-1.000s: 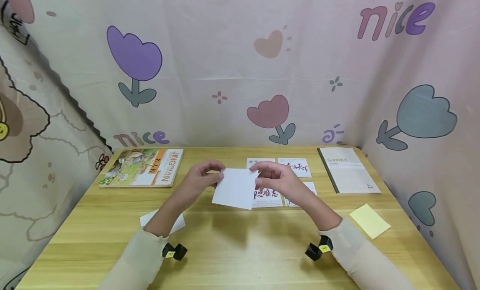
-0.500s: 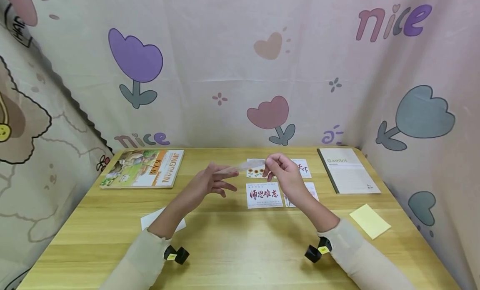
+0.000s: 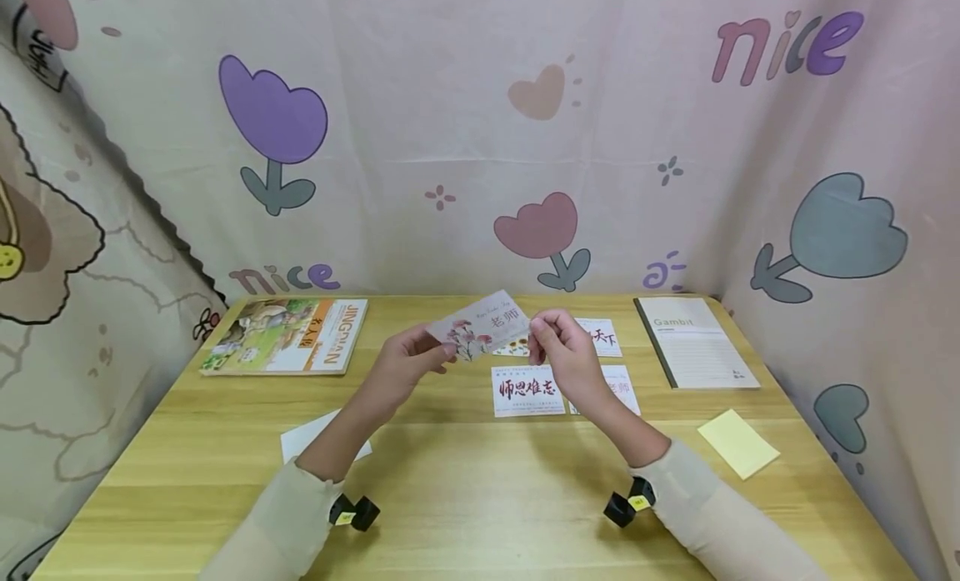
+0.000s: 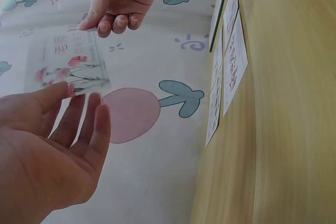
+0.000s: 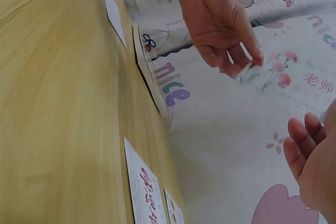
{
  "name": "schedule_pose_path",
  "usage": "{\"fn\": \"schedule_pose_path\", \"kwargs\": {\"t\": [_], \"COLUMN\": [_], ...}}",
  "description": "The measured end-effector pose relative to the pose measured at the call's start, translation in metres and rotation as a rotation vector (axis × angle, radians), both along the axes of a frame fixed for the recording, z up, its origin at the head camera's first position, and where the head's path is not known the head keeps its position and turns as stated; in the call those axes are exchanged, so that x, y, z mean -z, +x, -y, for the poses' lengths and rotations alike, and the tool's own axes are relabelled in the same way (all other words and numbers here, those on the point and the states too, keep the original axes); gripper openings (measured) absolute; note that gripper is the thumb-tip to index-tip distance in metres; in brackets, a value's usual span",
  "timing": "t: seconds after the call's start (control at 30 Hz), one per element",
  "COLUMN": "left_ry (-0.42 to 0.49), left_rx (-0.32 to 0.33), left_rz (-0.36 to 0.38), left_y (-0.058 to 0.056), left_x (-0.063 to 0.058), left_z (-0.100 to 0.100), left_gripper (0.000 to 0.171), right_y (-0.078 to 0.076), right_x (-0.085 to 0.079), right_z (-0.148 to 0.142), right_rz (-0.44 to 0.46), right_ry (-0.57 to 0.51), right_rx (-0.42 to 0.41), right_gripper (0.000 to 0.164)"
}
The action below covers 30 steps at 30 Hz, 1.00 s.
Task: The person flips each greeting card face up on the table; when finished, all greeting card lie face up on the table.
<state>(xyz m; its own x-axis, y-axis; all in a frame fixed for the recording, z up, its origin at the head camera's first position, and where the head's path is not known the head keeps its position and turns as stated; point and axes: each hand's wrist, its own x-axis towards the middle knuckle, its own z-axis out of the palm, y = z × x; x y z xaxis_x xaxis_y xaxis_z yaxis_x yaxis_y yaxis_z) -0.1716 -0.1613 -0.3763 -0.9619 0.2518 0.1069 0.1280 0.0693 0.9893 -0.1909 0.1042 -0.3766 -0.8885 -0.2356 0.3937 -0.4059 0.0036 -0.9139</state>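
Note:
A white card (image 3: 491, 321) printed with pink flowers and red lettering is held up above the table, tilted, between both hands. My left hand (image 3: 405, 363) pinches its lower left end between thumb and fingers. At the opposite end, my right hand (image 3: 566, 352) pinches the card's right corner between thumb and forefinger. In the left wrist view the card (image 4: 68, 64) shows its flowers and lettering between the two hands. Beneath and behind the right hand lie several printed cards on the table, among them one with large red characters (image 3: 528, 391); the hand and forearm partly cover some of them.
A picture-covered book (image 3: 285, 337) lies at the back left, a notebook (image 3: 701, 343) at the back right. In front of the notebook sits a yellow paper pad (image 3: 739, 443). White paper (image 3: 311, 435) lies partly under the left forearm. A patterned curtain (image 3: 420, 106) hangs behind the table (image 3: 480, 514).
The held card has turned from its plain white back, through nearly edge-on, to its printed side. My left fingers, spread half a second ago, now pinch its end. The right hand keeps its hold.

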Motion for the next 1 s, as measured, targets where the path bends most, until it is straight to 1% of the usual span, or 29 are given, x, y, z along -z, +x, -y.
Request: {"fn": "schedule_pose_path", "kwargs": {"t": [0.13, 0.3, 0.37, 0.43, 0.53, 0.6, 0.67, 0.77, 0.87, 0.93, 1.0], "left_ry": [-0.005, 0.04, 0.058, 0.062, 0.038, 0.002, -0.038, -0.094, -0.128, -0.133, -0.135], "left_rx": [-0.062, -0.088, -0.095, -0.099, -0.099, -0.09, -0.076, -0.051, -0.035, -0.033, -0.047], "left_rz": [-0.02, -0.042, -0.054, -0.068, -0.084, -0.083, -0.082, -0.092, -0.102, -0.087, -0.063], "left_y": [0.001, 0.002, 0.002, 0.001, 0.0, 0.0, 0.0, -0.001, -0.004, -0.008, -0.015], "left_x": [-0.004, -0.008, -0.009, -0.009, -0.009, -0.007, -0.006, -0.004, -0.002, 0.001, 0.005], "left_z": [0.001, 0.004, 0.005, 0.005, 0.007, 0.009, 0.01, 0.011, 0.012, 0.013, 0.017], "left_gripper": [0.034, 0.046, 0.055, 0.061, 0.065, 0.065, 0.063, 0.057, 0.049, 0.044, 0.04], "right_y": [-0.001, -0.002, -0.003, -0.003, -0.004, -0.006, -0.007, -0.011, -0.015, -0.02, -0.027], "right_x": [0.0, 0.001, 0.001, 0.002, 0.001, 0.001, 0.001, 0.003, 0.008, 0.011, 0.014], "right_z": [-0.001, -0.002, -0.002, -0.003, -0.002, -0.002, -0.001, -0.001, 0.0, 0.002, 0.008], "right_rz": [0.008, 0.014, 0.019, 0.02, 0.021, 0.02, 0.025, 0.024, 0.031, 0.038, 0.053], "right_ry": [0.052, 0.093, 0.105, 0.12, 0.127, 0.132, 0.132, 0.17, 0.211, 0.235, 0.244], "right_rx": [0.001, -0.013, -0.029, -0.053, -0.094, -0.102, -0.096, -0.075, -0.046, -0.028, -0.026], "right_gripper": [0.021, 0.018, 0.023, 0.032, 0.049, 0.057, 0.06, 0.053, 0.043, 0.039, 0.038]}}
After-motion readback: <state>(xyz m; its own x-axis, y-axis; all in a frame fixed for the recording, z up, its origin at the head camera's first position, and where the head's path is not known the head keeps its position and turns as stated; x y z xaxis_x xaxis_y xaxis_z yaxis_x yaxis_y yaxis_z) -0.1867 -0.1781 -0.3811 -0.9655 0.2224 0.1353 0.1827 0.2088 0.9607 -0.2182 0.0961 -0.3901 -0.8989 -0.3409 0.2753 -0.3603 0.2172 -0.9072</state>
